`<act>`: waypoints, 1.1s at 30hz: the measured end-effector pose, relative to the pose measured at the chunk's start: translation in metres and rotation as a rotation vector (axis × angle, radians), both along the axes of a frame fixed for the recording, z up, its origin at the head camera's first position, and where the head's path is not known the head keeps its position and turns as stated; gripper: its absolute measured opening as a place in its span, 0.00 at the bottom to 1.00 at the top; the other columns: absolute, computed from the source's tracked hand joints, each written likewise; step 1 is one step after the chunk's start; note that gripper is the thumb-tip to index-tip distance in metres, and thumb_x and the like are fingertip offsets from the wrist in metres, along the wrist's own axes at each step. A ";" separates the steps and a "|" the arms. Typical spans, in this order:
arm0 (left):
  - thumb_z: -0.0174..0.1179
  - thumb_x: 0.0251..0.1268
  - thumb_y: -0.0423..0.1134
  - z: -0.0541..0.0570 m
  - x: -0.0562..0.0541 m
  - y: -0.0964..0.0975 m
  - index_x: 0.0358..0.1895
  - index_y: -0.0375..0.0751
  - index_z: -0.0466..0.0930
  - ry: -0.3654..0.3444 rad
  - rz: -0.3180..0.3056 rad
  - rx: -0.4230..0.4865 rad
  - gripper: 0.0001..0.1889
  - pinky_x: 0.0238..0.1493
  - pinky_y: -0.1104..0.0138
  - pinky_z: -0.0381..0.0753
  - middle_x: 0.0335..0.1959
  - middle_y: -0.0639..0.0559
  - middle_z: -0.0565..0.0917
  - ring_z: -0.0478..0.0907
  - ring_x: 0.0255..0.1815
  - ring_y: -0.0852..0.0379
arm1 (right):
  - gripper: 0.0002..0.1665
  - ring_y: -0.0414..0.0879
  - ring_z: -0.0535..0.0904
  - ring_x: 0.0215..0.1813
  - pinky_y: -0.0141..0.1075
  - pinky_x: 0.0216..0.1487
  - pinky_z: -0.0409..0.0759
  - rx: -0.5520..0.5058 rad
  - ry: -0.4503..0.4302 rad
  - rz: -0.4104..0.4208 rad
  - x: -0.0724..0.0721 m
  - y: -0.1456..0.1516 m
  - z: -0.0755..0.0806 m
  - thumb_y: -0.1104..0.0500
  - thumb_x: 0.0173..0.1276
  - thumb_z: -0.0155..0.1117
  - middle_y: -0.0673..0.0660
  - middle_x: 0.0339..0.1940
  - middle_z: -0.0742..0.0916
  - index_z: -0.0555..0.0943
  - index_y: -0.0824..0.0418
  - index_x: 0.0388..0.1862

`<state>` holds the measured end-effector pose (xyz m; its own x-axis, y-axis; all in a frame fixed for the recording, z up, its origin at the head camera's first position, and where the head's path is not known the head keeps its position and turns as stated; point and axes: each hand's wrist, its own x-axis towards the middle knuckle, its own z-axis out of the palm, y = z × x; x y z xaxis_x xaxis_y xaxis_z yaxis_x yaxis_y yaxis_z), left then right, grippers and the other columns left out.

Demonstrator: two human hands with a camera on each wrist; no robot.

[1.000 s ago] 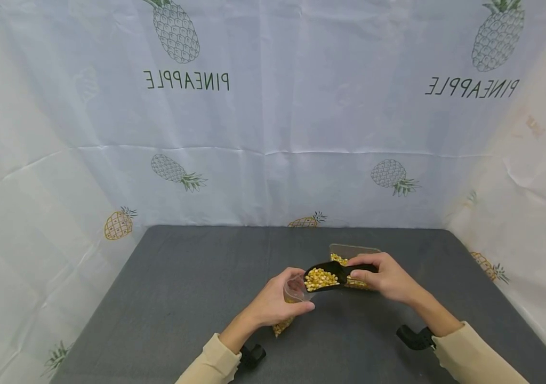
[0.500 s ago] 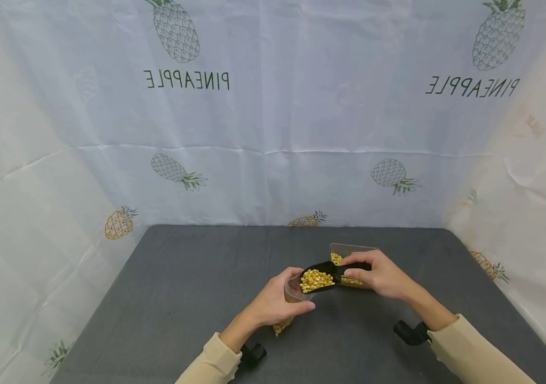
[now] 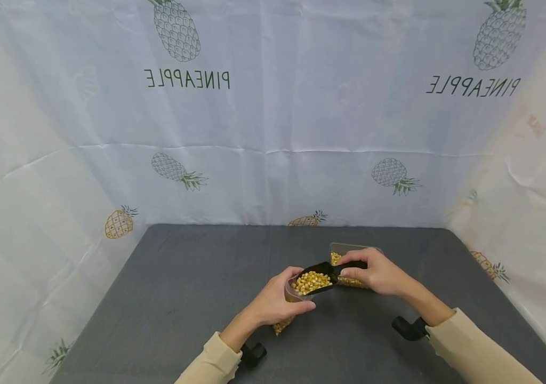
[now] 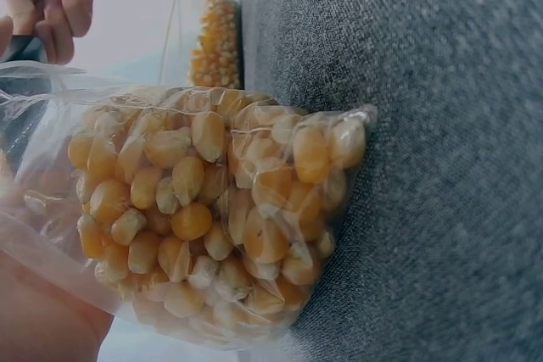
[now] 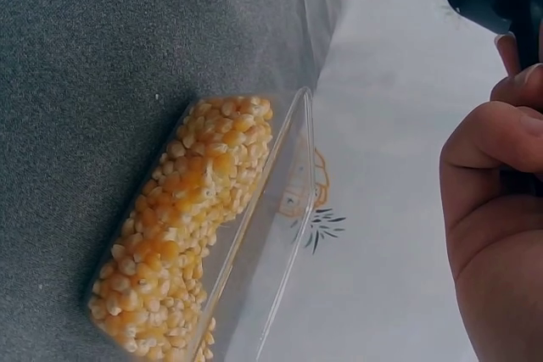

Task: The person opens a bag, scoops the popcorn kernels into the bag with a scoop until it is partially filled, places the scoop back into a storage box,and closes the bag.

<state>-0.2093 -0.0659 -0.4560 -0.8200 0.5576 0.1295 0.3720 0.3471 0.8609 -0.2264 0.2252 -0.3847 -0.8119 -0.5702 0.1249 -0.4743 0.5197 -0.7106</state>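
A clear plastic bag [image 4: 204, 201] partly filled with corn kernels stands on the table, its mouth spread apart. My left hand [image 3: 273, 304] holds it by the upper part, with fingers and thumb around the mouth. In my right hand [image 3: 374, 272] is the handle of a black scoop [image 3: 329, 268], heaped with yellow corn kernels [image 3: 311, 281]. The scoop's front lip lies over the bag's mouth and tilts slightly down to the left. Behind the right hand sits a clear box [image 5: 293, 150] holding more corn kernels [image 5: 174, 235].
The dark grey table [image 3: 196, 277] ends at a white curtain [image 3: 263, 117] printed with pineapples. Black wrist mounts [image 3: 254, 354] hang below both wrists, close over the tabletop.
My right hand has moved left with the scoop, bringing its front edge over the bag's mouth. The left hand and the bag stay in place.
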 end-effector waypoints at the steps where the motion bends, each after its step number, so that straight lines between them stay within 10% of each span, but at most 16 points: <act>1: 0.69 0.66 0.50 0.000 0.000 0.000 0.74 0.40 0.65 0.005 0.006 -0.007 0.38 0.51 0.59 0.81 0.61 0.46 0.78 0.80 0.50 0.60 | 0.14 0.45 0.77 0.35 0.37 0.36 0.75 0.002 -0.001 0.002 0.000 0.000 0.000 0.56 0.76 0.64 0.58 0.51 0.87 0.85 0.61 0.55; 21: 0.68 0.66 0.55 0.002 0.002 0.001 0.74 0.44 0.65 -0.009 0.008 0.007 0.38 0.47 0.62 0.82 0.59 0.48 0.79 0.82 0.43 0.64 | 0.15 0.47 0.82 0.51 0.43 0.48 0.81 0.084 0.055 0.032 0.000 -0.008 0.011 0.53 0.75 0.65 0.52 0.52 0.87 0.86 0.57 0.55; 33: 0.69 0.67 0.52 0.002 0.001 0.001 0.72 0.45 0.67 -0.037 -0.022 0.066 0.35 0.44 0.65 0.83 0.51 0.54 0.82 0.83 0.39 0.64 | 0.14 0.40 0.79 0.42 0.38 0.41 0.78 0.079 0.083 0.083 0.002 -0.016 0.017 0.53 0.75 0.65 0.49 0.46 0.86 0.86 0.57 0.53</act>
<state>-0.2081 -0.0649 -0.4536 -0.8126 0.5667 0.1365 0.3465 0.2812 0.8949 -0.2245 0.2090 -0.3679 -0.7500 -0.6461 0.1414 -0.5736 0.5290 -0.6254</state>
